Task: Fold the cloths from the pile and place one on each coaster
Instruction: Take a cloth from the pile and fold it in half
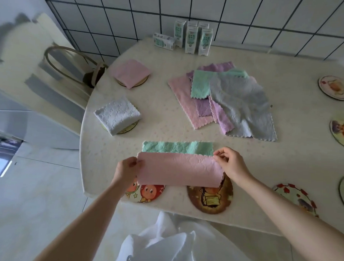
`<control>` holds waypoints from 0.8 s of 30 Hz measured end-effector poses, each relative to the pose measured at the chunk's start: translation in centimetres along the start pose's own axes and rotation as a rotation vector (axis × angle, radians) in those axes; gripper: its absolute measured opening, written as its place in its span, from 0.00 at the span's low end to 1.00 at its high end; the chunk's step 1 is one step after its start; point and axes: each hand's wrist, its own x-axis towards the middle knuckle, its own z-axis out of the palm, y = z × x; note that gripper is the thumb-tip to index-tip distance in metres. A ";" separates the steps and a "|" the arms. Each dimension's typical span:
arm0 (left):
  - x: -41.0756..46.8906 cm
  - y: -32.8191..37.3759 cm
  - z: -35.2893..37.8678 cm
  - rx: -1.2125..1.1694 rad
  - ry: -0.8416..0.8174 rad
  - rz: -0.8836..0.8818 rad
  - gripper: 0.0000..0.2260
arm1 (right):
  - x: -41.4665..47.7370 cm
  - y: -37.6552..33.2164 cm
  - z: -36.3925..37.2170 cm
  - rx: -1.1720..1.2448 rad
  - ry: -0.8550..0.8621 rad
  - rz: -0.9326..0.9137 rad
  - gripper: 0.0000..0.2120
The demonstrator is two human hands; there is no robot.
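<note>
White tiled wall with dark grout behind; cream patterned table (pixel 169 58) below, milk cartons (pixel 190 38) at far edge. Left hand (pixel 127 168) pinching left end of two-sided cloth (pixel 177 168), thumb and fingers (pixel 134 163) closed narrow on the edge; right hand (pixel 231 164) pinching upper right corner likewise, fingertips (pixel 218 156) tight on the scalloped rim. Cloth held between the two pinches, pink face up, lifted and being folded away; mint face showing as a strip just beyond the fingers, flat on the table. Texture plush, embossed, edges wavy; limp, likely to sag mid-span. Judged step: first half-fold. To do well: carry both pinches forward together, match the pink edge to the far mint edge, keep tension even so the middle does not droop, then press the crease flat before releasing. Directly under the cloth and wrists: cartoon coaster (pixel 145 194) by left wrist, brown coaster (pixel 209 198) by right wrist, both bare. Beyond the fingers: pile (pixel 227 99) of unfolded cloths. Far left of left hand: folded white cloth (pixel 117 113) and folded pink cloth (pixel 130 72), each on a coaster. More bare coasters right of right hand.
</note>
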 end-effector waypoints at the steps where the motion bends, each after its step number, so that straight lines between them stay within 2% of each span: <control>1: 0.6 0.3 0.3 0.011 0.002 -0.006 0.08 | 0.9 0.0 0.0 -0.010 -0.007 0.002 0.01; 7: 3.1 1.6 1.8 0.065 0.009 -0.048 0.11 | 5.4 0.4 0.1 -0.115 -0.099 0.007 0.08; 16: 5.4 2.1 2.4 0.136 0.067 -0.046 0.09 | 8.5 1.4 0.6 -0.156 -0.116 0.043 0.01; 24: 6.4 2.2 2.8 0.218 0.128 -0.094 0.11 | 9.6 2.0 0.9 -0.237 -0.134 0.084 0.06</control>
